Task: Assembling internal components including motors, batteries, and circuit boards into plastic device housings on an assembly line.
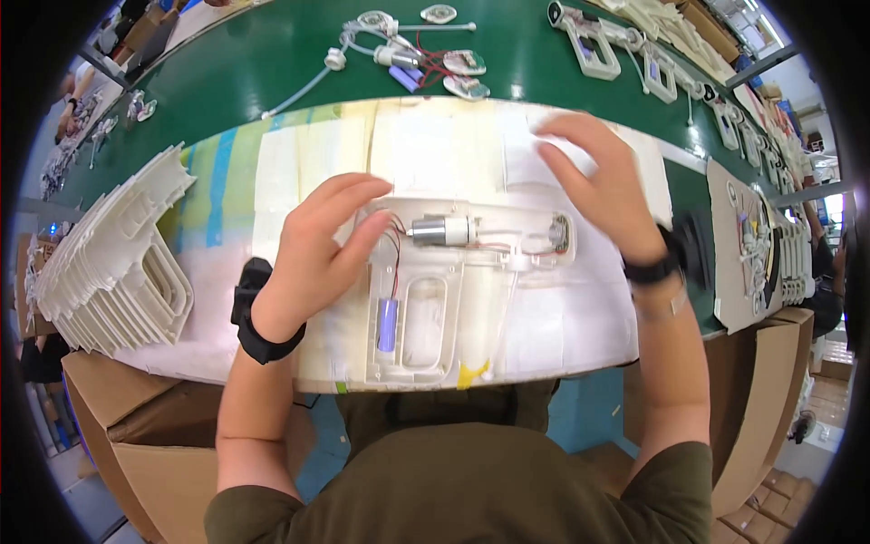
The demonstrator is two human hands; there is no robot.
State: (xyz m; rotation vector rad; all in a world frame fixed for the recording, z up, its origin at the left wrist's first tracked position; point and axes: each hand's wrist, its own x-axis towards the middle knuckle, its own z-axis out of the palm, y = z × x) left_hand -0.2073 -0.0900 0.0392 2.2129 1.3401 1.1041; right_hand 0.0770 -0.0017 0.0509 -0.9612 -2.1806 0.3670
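Our 2 grips above an open white casing (430, 268)
We see our left grip (328, 243) over its upper left corner, thumb and fingers parted, and our right grip (605, 189), blurred, raised at upper right; a silver-and-white motor (442, 230) and purple cylinder (388, 325) lie inside, white shells (113, 258) stacked leftward on the surface (584, 331).

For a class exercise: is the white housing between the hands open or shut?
The housing is open: its inside faces up, with the motor and purple battery in plain view, no cover over them.
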